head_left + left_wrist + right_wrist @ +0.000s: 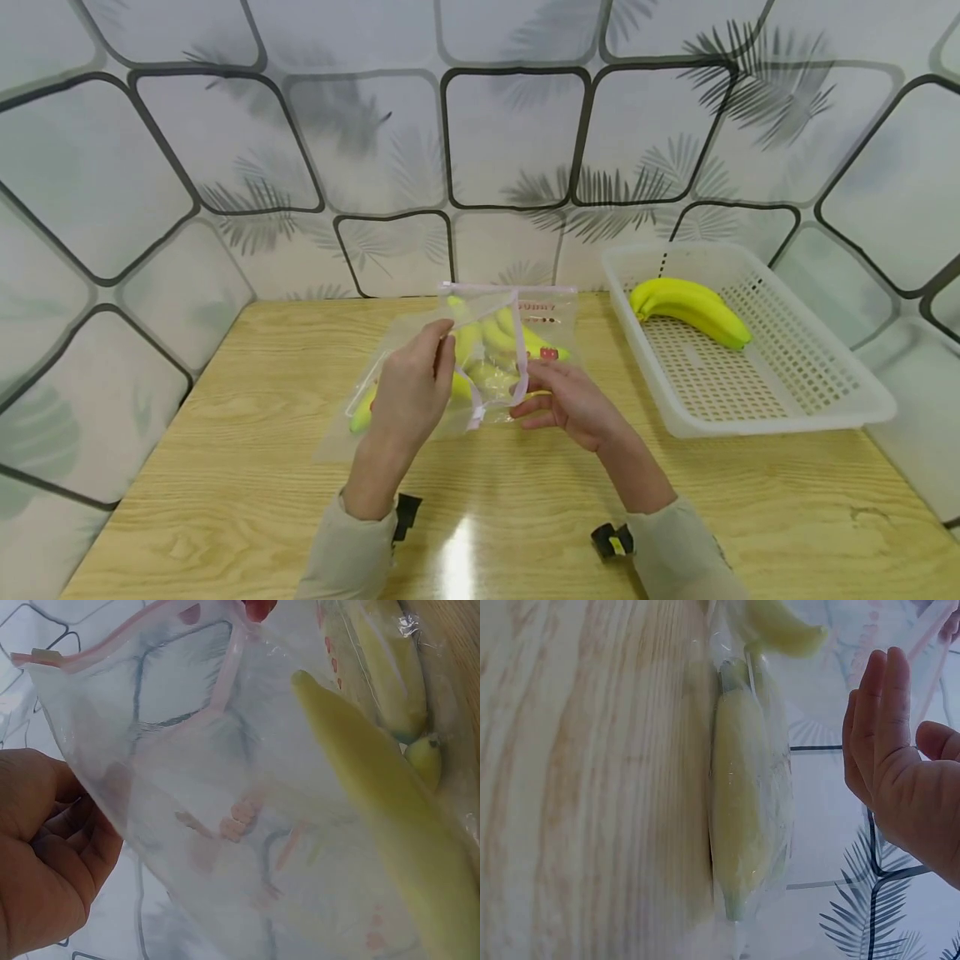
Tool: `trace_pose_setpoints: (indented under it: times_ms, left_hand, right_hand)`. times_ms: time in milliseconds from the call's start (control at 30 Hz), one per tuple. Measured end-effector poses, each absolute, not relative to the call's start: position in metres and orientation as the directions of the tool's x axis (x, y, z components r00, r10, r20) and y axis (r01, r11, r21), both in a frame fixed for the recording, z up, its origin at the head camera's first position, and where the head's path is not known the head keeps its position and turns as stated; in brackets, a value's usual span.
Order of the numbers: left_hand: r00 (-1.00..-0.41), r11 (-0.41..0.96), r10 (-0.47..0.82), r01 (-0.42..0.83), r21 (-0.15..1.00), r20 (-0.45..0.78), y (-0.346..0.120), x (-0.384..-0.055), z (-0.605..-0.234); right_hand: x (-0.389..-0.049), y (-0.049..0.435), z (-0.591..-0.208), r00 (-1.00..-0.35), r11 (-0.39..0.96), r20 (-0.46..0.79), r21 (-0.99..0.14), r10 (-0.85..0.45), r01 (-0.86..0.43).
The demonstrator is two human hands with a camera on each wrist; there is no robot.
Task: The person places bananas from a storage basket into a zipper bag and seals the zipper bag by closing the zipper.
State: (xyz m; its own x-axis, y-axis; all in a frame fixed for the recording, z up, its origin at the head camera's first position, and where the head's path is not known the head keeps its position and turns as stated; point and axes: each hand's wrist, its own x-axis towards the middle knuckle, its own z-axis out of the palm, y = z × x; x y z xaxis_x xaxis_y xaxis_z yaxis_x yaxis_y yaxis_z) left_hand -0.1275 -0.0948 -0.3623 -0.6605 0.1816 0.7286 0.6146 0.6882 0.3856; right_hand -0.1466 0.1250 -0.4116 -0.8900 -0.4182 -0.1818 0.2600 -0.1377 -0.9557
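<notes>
My left hand (411,383) grips one edge of a clear zip bag (180,780) with a pink zip strip. In the left wrist view its fingers curl behind the plastic. My right hand (573,400) pinches the pink strip on the other side, its remaining fingers (891,697) held straight. Between the hands the bag's mouth is spread apart. A yellow banana (382,802) shows through this bag, its green end (362,417) lower left. Behind it lies another clear zip bag (558,304) with red print, with several bananas (739,795) inside.
To the right stands a white plastic basket (652,392) with perforated sides, holding a loose yellow banana (693,308). The wooden table (247,492) meets a patterned backdrop (517,133) at the back and sides.
</notes>
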Motion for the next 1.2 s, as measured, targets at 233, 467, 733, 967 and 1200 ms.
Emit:
trace_pose_setpoints:
  times_ms: [233,467,733,967,1200]
  left_hand:
    - [-0.638,0.688,0.187,0.628,0.364,0.747,-0.096,-0.126,-0.36]
    - [-0.625,0.683,0.19,0.638,0.356,0.757,-0.097,-0.125,-0.356]
    - [-0.638,0.702,0.175,0.615,0.36,0.75,-0.099,-0.126,-0.357]
    - [-0.645,0.703,0.173,0.611,0.366,0.744,-0.1,-0.126,-0.358]
    - [-0.657,0.699,0.168,0.605,0.381,0.735,-0.1,-0.127,-0.357]
  right_hand:
    - [-0.142,0.124,-0.399,-0.895,-0.121,-0.153,-0.967,-0.419,0.223]
    - [-0.137,0.123,-0.389,-0.896,-0.091,-0.122,-0.98,-0.428,0.177]
    - [-0.142,0.126,-0.397,-0.894,-0.095,-0.13,-0.978,-0.429,0.188]
    - [-0.147,0.131,-0.404,-0.906,-0.047,-0.148,-0.982,-0.398,0.181]
    - [-0.147,0.147,-0.394,-0.945,0.129,-0.106,-0.989,-0.309,0.069]
